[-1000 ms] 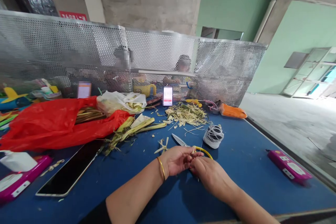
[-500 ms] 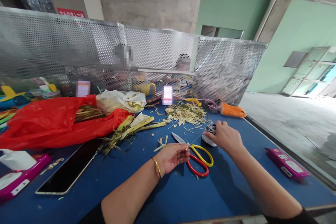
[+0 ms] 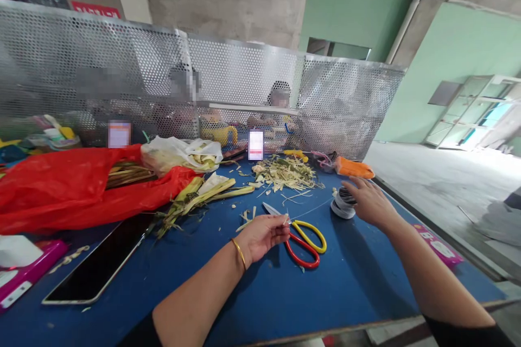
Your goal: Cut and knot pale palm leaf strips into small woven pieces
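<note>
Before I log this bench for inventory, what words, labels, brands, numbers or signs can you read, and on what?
Red sign: white characters, too blurred to read.
Right pink pack: perhaps "B"; the rest blurred.
Left pink pack: marks too small to read.
Two lit screens: pixelated, unreadable.

Blue table: left hand, pinches pale scrap; thread, runs thence to spool; right hand, is at spool; scissors, red and yellow handles; plant shreds, lie heaped.

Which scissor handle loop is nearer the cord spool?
The yellow loop; it lies toward the cord spool, while the red loop sits nearer the person.
</note>
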Demonstrator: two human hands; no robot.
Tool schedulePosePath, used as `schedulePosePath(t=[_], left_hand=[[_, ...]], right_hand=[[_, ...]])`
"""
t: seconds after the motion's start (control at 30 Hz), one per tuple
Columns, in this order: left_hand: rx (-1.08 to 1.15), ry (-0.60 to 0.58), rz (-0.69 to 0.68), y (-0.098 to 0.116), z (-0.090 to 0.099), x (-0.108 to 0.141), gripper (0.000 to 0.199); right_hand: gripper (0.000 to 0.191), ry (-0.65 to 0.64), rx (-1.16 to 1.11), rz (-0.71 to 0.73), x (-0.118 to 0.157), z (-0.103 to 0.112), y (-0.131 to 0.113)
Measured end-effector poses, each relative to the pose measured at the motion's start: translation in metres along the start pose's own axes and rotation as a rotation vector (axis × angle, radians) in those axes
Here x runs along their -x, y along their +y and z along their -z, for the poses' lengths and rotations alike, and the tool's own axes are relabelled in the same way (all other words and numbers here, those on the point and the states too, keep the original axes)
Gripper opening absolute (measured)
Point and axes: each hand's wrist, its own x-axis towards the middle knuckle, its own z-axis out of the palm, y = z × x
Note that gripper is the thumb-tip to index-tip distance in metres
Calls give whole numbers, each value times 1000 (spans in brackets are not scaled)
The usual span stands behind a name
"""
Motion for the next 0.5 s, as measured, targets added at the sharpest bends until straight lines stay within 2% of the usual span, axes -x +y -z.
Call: schedulePosePath(t=[0.07,0.1,0.17,0.2,0.27,0.37,0.43,0.5], left_hand=[[12,-11,-17,1,1,0,11],[17,-16,-24,2,1,0,11],[30,-18,-31,3,2,0,11],[40,-12,-32,3,3,-1,10],[58,7,-29,4,4,-1,10],[65,26,-28,5,5,0,9],[66,25,-33,6,6,1,8],[67,25,-37,6,6,1,8]], right_hand=[[41,210,-102,55,17,-6,-27],[32,223,-183,104,26,-11,-43],[27,-43,-296,293,41,-22,-77],[27,-112,-283,313,46,-28,-92],[30,-137,-202,258,52,-37,-113],[52,-174,-165,207,52,-39,-117],[64,-219,-184,194,52,-34,-105],[64,-308,-285,140,56,-27,-87]])
